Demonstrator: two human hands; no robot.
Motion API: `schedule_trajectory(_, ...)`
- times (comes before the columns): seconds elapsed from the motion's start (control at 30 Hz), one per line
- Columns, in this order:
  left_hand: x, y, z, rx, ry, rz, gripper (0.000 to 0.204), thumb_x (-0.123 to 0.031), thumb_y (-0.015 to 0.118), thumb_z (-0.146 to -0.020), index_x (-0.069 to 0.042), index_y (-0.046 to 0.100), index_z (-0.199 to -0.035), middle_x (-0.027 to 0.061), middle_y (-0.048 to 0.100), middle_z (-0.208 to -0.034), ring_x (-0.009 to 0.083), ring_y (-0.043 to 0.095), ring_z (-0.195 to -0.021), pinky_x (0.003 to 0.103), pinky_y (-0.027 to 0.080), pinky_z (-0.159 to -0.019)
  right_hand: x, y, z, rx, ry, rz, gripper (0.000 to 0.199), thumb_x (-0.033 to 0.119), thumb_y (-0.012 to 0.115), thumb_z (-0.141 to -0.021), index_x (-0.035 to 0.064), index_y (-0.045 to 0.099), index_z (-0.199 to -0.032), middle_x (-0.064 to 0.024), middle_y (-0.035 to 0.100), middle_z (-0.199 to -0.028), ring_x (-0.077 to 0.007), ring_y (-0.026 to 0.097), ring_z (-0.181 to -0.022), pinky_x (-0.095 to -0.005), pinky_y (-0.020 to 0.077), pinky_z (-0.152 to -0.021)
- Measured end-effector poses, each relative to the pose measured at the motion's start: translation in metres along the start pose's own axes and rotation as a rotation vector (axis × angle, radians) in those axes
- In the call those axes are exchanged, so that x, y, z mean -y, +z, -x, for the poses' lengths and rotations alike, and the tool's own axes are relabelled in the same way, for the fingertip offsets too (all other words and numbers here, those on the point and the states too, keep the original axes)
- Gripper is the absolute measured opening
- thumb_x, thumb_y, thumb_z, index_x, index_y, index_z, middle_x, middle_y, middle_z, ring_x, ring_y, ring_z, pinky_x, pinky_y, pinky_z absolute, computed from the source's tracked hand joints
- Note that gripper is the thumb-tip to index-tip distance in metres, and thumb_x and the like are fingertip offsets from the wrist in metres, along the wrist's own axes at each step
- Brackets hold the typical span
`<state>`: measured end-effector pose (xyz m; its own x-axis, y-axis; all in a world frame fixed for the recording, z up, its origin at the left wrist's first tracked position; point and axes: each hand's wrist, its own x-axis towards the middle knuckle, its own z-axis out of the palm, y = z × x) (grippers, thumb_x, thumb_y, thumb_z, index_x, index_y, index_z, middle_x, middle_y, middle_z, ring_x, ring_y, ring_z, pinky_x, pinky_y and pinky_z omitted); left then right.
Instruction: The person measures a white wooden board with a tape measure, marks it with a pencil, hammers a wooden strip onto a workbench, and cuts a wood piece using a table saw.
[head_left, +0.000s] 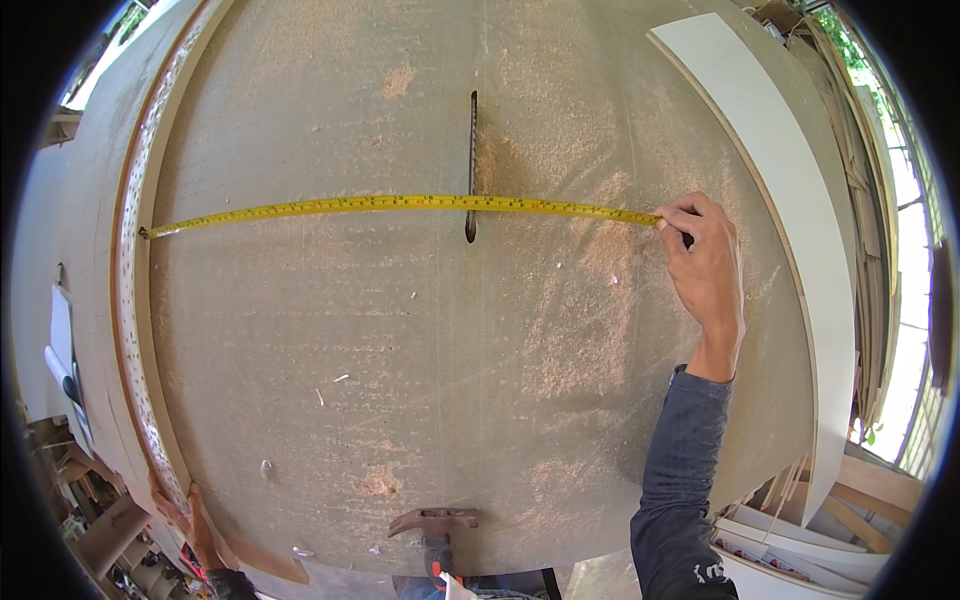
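A yellow tape measure (420, 203) is stretched across the table, its dark left end (145, 233) against a long wooden strip (130, 260) with a pale speckled top. My right hand (705, 255) pinches the blade's right end between thumb and fingers; no tape case shows. At the lower left, my left hand (190, 525) grips the near end of that strip, thumb on its inner side and fingers on the outer. Under the tape's middle, a dark saw blade (473, 150) stands in a slot in the tabletop.
The worn table (330, 280) carries scattered sawdust and small white scraps. A claw hammer (435, 522) lies at its near edge. A long white board (790, 180) runs along the right side. Stacked boards (870, 250) stand beyond it, with wood offcuts (840, 510) at lower right.
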<state>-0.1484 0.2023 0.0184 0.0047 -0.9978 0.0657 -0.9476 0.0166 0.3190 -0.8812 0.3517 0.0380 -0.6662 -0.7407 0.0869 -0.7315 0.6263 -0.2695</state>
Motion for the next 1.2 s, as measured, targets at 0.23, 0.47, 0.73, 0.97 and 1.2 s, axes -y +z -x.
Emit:
schedule_trajectory(0.23,-0.014,-0.002,0.002,0.0,-0.038,-0.002,0.089,-0.036,0.072,-0.081,-0.004,0.03,-0.153,0.0178,0.031,-0.155,0.0331,0.027,-0.144,0.049,0.02,-0.118,-0.002,0.001,0.001,-0.001,0.028,-0.025,0.014,0.01,0.065,-0.091,0.0056,0.077,-0.098,-0.0054,0.065,-0.095,-0.0223,0.064,-0.084,-0.0364,0.0516,-0.075)
schedule_trajectory(0.47,-0.013,0.0,0.001,-0.006,0.014,0.049,0.087,-0.032,0.073,-0.082,-0.004,0.031,-0.152,0.0176,0.034,-0.154,0.0333,0.028,-0.144,0.048,0.021,-0.118,0.0,-0.002,-0.001,-0.008,-0.002,-0.033,0.014,0.011,0.065,-0.09,0.0046,0.076,-0.097,-0.0076,0.066,-0.096,-0.0253,0.065,-0.086,-0.0374,0.0513,-0.075)
schedule_trajectory(0.73,-0.016,-0.002,0.0,0.009,0.014,0.066,0.087,-0.031,0.072,-0.082,-0.003,0.031,-0.152,0.0188,0.033,-0.153,0.0341,0.029,-0.143,0.048,0.023,-0.117,0.0,0.0,0.0,-0.005,0.004,0.036,0.015,0.01,0.066,-0.091,0.0068,0.077,-0.1,-0.0053,0.065,-0.095,-0.0183,0.064,-0.082,-0.0338,0.0515,-0.072)
schedule_trajectory(0.97,-0.005,0.0,-0.001,-0.004,0.025,0.111,0.084,-0.037,0.072,-0.085,-0.007,0.033,-0.153,0.0159,0.034,-0.154,0.0327,0.029,-0.142,0.048,0.022,-0.117,0.001,0.0,0.0,-0.014,0.008,0.012,0.015,0.009,0.066,-0.091,0.0062,0.077,-0.099,-0.0052,0.065,-0.094,-0.0178,0.064,-0.081,-0.0333,0.0517,-0.07)
schedule_trajectory(1.2,-0.01,0.0,0.001,-0.008,0.015,0.056,0.087,-0.039,0.072,-0.084,-0.007,0.031,-0.154,0.0164,0.032,-0.156,0.0336,0.029,-0.143,0.048,0.022,-0.118,0.002,-0.001,0.0,-0.007,0.005,0.014,0.014,0.008,0.066,-0.09,0.006,0.077,-0.099,-0.0052,0.066,-0.095,-0.0184,0.064,-0.082,-0.0333,0.0521,-0.07)
